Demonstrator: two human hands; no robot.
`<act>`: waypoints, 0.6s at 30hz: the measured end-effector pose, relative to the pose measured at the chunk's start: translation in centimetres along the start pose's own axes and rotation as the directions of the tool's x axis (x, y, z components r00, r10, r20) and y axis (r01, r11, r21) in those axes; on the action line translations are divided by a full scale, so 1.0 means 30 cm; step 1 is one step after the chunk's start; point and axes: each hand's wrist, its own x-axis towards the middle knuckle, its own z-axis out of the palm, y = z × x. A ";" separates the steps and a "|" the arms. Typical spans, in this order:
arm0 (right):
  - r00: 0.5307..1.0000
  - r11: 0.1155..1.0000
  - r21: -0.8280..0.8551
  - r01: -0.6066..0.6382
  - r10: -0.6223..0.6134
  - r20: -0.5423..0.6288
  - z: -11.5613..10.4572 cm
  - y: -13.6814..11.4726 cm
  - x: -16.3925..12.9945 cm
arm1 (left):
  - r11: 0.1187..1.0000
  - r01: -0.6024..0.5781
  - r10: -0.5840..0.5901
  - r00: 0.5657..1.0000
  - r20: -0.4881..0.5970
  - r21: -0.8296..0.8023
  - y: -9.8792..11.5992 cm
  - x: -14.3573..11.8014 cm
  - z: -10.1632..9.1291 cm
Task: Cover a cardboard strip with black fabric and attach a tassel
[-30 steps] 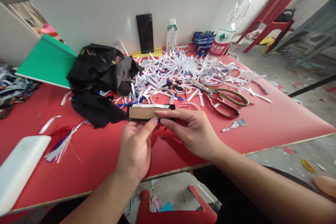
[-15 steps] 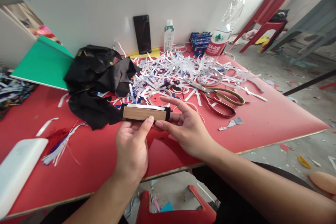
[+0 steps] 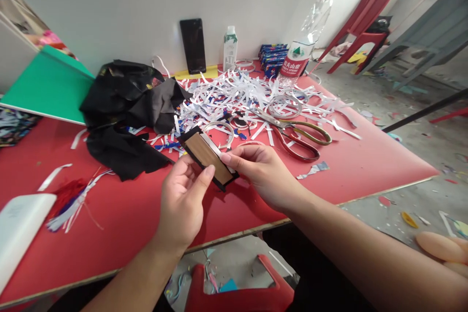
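Note:
Between both hands is a small cardboard piece [image 3: 205, 155] with black fabric along its edges and a white strip [image 3: 213, 145] on its upper long side. It tilts down to the right above the red table. My left hand [image 3: 185, 192] grips it from the lower left, thumb on the brown face. My right hand [image 3: 261, 173] pinches its right part, thumb on the white strip; some of its fingers are hidden behind. Black fabric [image 3: 127, 151] lies crumpled to the left. Scissors [image 3: 292, 131] rest beyond my right hand, beside white paper strips [image 3: 241, 90].
A phone [image 3: 193, 46] leans on the wall near a small bottle [image 3: 230, 48]. A tall water bottle [image 3: 302, 51] stands farther right. Rolls of tape [image 3: 285, 106] lie among the scraps. A green board [image 3: 47, 85] and a white device [image 3: 24, 234] are at left.
The cardboard piece has turned from nearly level to slanting down rightward. My right thumb has moved from its lower edge onto the white strip. The view has shifted slightly.

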 end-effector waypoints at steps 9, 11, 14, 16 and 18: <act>0.995 0.967 -0.243 0.081 -0.067 0.068 -0.026 -0.017 -0.005 | 0.993 0.076 -0.075 0.997 0.012 -0.085 0.018 0.017 -0.002; 0.988 0.954 -0.290 0.076 -0.032 0.153 -0.034 -0.019 -0.007 | 0.989 0.112 -0.114 0.993 -0.011 -0.092 0.026 0.024 -0.003; 0.976 0.952 -0.296 0.073 -0.007 0.217 -0.037 -0.021 -0.012 | 0.988 0.111 -0.123 0.987 -0.106 -0.107 0.034 0.034 -0.002; 0.980 0.966 -0.249 0.077 -0.027 0.197 -0.031 -0.023 -0.015 | 0.982 0.094 -0.123 0.977 -0.174 -0.166 0.039 0.037 0.002; 0.983 0.983 -0.163 0.081 -0.052 0.176 -0.025 -0.025 -0.016 | 0.970 0.091 -0.141 0.965 -0.221 -0.224 0.042 0.038 0.005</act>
